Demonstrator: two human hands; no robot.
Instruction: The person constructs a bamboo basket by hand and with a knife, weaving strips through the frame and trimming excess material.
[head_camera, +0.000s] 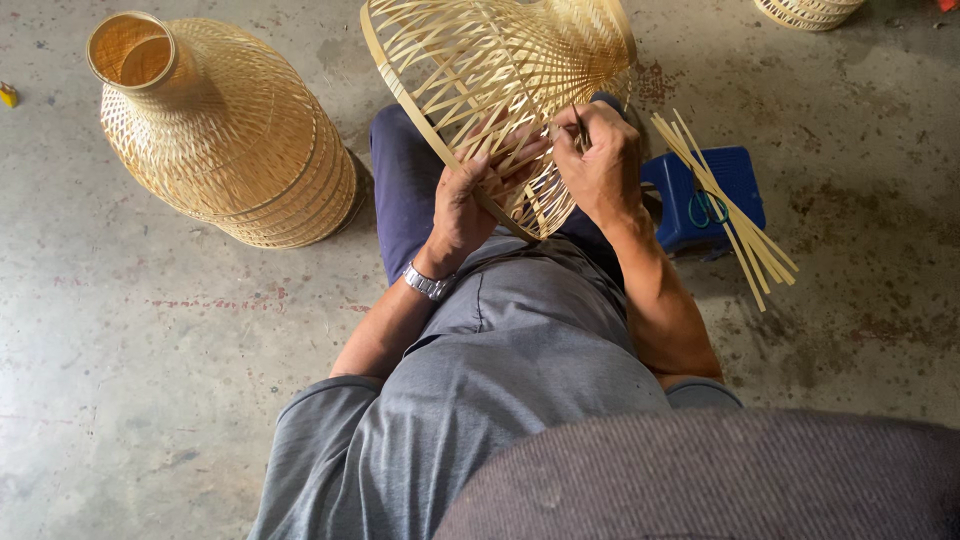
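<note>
Head view: half-woven bamboo frame (500, 90) rests on the person's lap, open rim tilted toward the body. Left hand (465, 205) grasps the frame's rim from below, fingers threaded between slats. Right hand (600, 160), just right of the frame, pinches a thin strip against the weave. Weaving step looks under way; next pass likely calls for steady rim hold. Finished basket (225, 130) stands left of the frame; spare strips (725, 210) lie across a blue stool (705, 195) to the right.
</note>
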